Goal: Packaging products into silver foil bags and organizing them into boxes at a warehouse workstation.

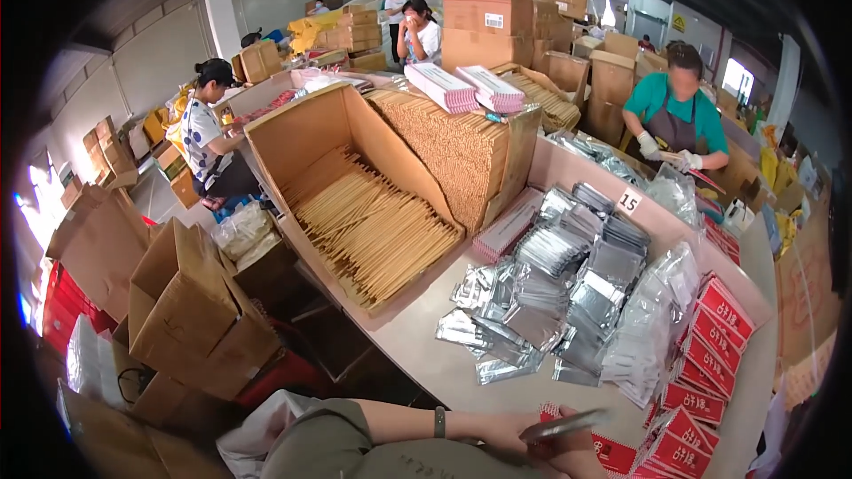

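My left forearm, with a dark wristband, reaches across the lower edge. My left hand (508,431) closes at the end of a thin, flat grey piece (568,423) seen nearly edge-on and blurred. Just below that piece is my right hand (579,461), cut off by the lower edge, its fingers smeared. Behind the hands a red printed packet (612,454) lies on the table. Farther in, silver foil packets (532,302) are heaped beside clear plastic sleeves (652,328). Red printed packets (697,404) form an overlapping row at the right.
An open carton of thin wooden sticks (377,231) stands at the table's left edge, with a tightly packed stick carton (444,146) behind it. A pink-and-white box (510,223) lies by the foil. Brown cartons (191,302) crowd the left floor. A gloved co-worker (679,115) works across the partition.
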A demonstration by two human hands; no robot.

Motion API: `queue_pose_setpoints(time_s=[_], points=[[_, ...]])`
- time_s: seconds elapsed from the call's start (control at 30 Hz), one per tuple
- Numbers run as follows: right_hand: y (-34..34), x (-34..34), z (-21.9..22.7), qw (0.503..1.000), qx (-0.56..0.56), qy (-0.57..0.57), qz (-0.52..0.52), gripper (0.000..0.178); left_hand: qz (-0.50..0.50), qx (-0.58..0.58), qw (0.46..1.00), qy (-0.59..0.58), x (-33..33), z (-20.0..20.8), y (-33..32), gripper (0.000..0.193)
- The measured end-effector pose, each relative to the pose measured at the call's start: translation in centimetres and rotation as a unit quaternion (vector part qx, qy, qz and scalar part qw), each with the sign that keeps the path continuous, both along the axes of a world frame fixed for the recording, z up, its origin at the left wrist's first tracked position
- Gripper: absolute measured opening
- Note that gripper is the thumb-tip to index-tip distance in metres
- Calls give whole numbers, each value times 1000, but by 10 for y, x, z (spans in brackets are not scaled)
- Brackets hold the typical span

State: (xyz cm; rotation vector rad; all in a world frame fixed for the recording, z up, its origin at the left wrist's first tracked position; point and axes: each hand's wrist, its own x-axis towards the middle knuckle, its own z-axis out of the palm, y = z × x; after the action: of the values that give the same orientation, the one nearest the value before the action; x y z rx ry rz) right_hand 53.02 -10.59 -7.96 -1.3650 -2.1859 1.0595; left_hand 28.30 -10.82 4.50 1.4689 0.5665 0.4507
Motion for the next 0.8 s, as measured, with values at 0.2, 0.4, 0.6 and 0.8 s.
queue_pose_setpoints(time_s=[0.2,0.4,0.6,0.8], points=[[-4,-54,53,952,275,-125,54,45,-22,50,995,80,-2,-39,7,44],[-24,-73,81,966,-21,-220,-133,44,245,205,868,379,-59,-66,9,38],[2,-98,99,959,-14,-263,-108,32,218,201,876,381,-79,-63,-3,47],[5,-100,80,976,27,-144,-163,21,208,290,839,410,-99,-39,-13,69]])
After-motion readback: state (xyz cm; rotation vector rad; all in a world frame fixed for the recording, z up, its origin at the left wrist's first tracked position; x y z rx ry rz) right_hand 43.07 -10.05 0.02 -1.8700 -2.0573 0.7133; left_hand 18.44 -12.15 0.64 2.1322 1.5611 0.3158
